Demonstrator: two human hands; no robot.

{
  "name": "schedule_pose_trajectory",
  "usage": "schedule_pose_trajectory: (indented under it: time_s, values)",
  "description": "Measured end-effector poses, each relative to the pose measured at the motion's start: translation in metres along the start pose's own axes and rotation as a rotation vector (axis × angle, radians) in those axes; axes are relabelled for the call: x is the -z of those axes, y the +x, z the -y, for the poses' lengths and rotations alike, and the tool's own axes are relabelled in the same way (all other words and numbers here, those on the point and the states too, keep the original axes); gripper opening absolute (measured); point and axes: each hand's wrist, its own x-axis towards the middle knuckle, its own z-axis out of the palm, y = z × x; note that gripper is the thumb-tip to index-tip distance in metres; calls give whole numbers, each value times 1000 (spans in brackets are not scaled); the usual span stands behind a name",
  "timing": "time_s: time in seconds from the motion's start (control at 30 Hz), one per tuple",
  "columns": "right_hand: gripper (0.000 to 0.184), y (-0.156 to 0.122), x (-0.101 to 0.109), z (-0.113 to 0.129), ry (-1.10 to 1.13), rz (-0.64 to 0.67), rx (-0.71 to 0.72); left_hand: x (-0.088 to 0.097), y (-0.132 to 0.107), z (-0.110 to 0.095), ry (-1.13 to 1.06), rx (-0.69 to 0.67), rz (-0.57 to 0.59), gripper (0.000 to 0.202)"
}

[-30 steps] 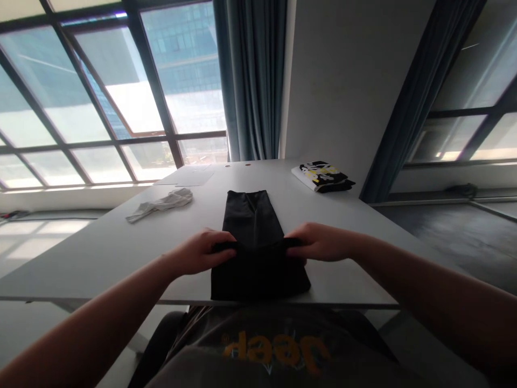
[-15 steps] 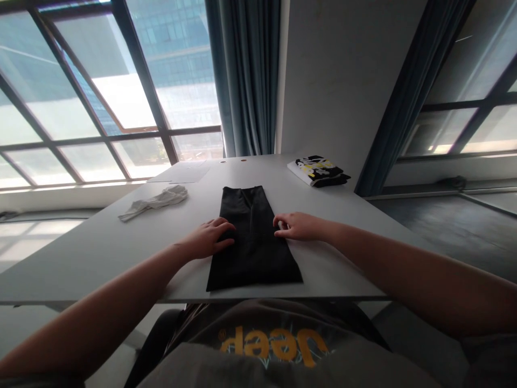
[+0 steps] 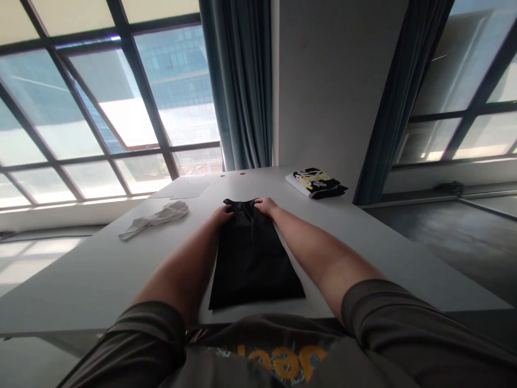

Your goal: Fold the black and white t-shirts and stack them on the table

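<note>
A folded black garment [image 3: 252, 258], which looks like a pair of trousers, lies lengthwise in front of me on the white table. My left hand [image 3: 223, 214] grips its far left side just below the top corner, fingers curled over the cloth. At the far right corner, my right hand [image 3: 265, 206] is closed on the edge, with the thumb side toward the middle. The far edge is slightly bunched between the hands, while the near end lies flat. Some of my fingertips are hidden by the cloth and by the hands themselves.
A crumpled white cloth [image 3: 155, 219] lies to the left on the table [image 3: 351, 253]. A folded black, white and yellow garment [image 3: 315, 183] sits at the back right. Thin sheets [image 3: 188, 187] lie near the far left edge. Curtains [image 3: 242, 91] and windows stand behind.
Both hands have moved from the garment's middle sides up to its far end and closed on it. The far edge has become bunched. The camera view has tilted slightly upward.
</note>
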Motion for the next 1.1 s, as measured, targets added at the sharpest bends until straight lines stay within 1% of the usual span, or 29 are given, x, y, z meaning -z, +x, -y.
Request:
schedule_pose_trajectory:
  time_s: [0.07,0.1,0.17,0.23,0.27,0.3,0.33,0.37,0.4,0.47,0.5,0.53,0.57,0.63,0.67,0.73,0.8,0.87,0.93,1.03,1.1]
  values:
    - [44,0,-2,-1,57,-66,-1,0,-1,-1,-80,-6,-47,57]
    - [44,0,-1,-1,92,-93,3,2,-2,-2,-163,-4,-75,59]
    - [42,0,5,-1,203,-142,34,10,-6,-4,-422,-21,-137,60]
    - [40,-3,16,-1,341,-161,104,22,-12,-5,-691,-60,-202,52]
    - [43,-6,22,-3,401,-131,148,28,-16,-4,-782,-85,-223,44]
    - [50,-11,28,-4,442,-68,188,33,-20,-3,-829,-111,-223,35]
    - [59,-17,34,-7,455,24,221,37,-25,0,-854,-134,-199,30]
    - [68,-25,40,-10,443,139,245,40,-31,4,-867,-153,-143,28]
    - [76,-32,46,-14,410,258,265,41,-36,8,-862,-164,-57,29]
    - [83,-47,55,-21,289,453,313,39,-45,15,-755,-152,130,26]
    - [83,-52,59,-23,226,517,341,36,-47,18,-673,-135,195,23]
    - [81,-56,62,-23,168,558,368,33,-49,20,-597,-115,226,19]
    - [77,-58,65,-23,112,577,391,30,-50,21,-544,-93,225,16]
    - [64,-59,67,-18,-36,568,420,24,-51,19,-460,-95,155,10]
    - [57,-58,67,-15,-136,549,429,23,-52,17,-395,-135,107,10]
    - [46,-58,65,-8,-337,480,452,21,-56,12,-177,-276,33,20]
    - [41,-59,59,-4,-455,400,506,22,-61,5,53,-418,18,34]
    - [38,-62,52,-2,-484,370,570,23,-67,-3,189,-477,51,46]
    - [42,-65,45,-3,-487,407,592,25,-72,-11,253,-494,120,50]
    - [62,-70,37,-8,-509,474,512,26,-76,-18,239,-490,275,53]
    - [73,-71,37,-13,-516,496,452,27,-76,-18,218,-440,355,59]
